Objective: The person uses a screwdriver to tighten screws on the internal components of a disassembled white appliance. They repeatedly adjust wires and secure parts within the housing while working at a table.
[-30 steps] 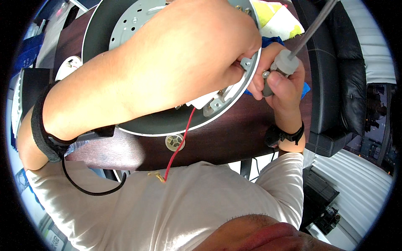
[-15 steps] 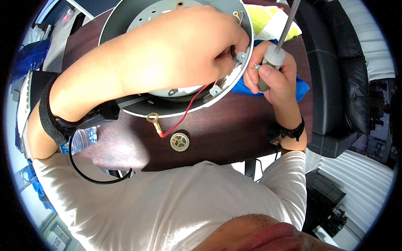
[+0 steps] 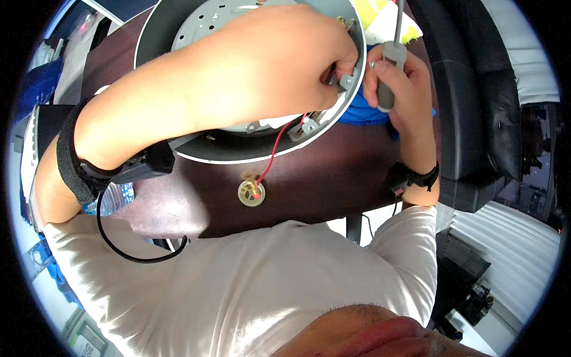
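My left hand (image 3: 291, 62) reaches across a round grey metal housing (image 3: 153, 44) with a white rim. Its fingers are curled closed against the inner right wall, by a small metal bracket (image 3: 348, 81); what they grip is hidden. Just outside that rim, my right hand (image 3: 411, 86) holds a screwdriver (image 3: 390, 71) by its grey handle, shaft pointing up and away. A small metal screw (image 3: 373, 65) shows beside the right thumb. From the housing a red wire (image 3: 275, 149) hangs toward me, its brass ring terminal (image 3: 252, 181) over a round cream plastic piece (image 3: 245, 198).
Under the right hand is a blue cloth (image 3: 366, 113), with a yellow and white cloth (image 3: 389, 24) beyond it. A plastic bottle (image 3: 116, 199) lies near my left elbow. The dark wooden table (image 3: 196, 190) ends close to my body; a black sofa (image 3: 470, 119) stands at right.
The housing and both hands sit slightly higher in view. The ring terminal has swung right, over the cream piece. The screwdriver now stands more upright in my right hand.
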### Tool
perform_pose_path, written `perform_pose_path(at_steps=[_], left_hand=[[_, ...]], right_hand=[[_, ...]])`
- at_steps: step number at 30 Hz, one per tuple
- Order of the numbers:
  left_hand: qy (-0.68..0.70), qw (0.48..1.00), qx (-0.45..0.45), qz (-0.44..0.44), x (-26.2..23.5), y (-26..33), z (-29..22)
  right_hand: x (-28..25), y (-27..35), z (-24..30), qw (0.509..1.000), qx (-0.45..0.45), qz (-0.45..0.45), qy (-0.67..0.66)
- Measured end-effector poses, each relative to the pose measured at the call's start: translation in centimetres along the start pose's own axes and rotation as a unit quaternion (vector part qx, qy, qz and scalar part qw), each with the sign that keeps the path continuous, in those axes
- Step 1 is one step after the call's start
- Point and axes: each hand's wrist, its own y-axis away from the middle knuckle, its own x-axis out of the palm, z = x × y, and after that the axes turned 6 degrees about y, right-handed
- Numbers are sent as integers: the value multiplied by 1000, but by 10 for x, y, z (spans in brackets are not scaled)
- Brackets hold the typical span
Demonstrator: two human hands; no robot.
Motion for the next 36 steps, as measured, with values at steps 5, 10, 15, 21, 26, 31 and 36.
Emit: perform_pose_path(at_steps=[5,10,15,21,26,31,36], left_hand=[[-34,999,26,6,12,-2,-9],[-77,996,51,6,21,-8,-22],[-127,990,62,1,35,-6,-33],[-167,985,28,-11,43,1,-38],[-156,986,41,-29,42,2,-35],[-139,989,40,-31,42,8,-32],[-145,987,61,-43,45,9,-27]], right_hand=[[-25,13,-23,986,133,-50,83],[-42,26,-49,923,183,38,336],[-42,33,-73,852,73,34,518],[-36,40,-77,810,9,-9,587],[-36,44,-80,788,-11,-23,615],[-41,51,-83,804,-10,-59,591],[-44,69,-59,957,141,-76,243]])
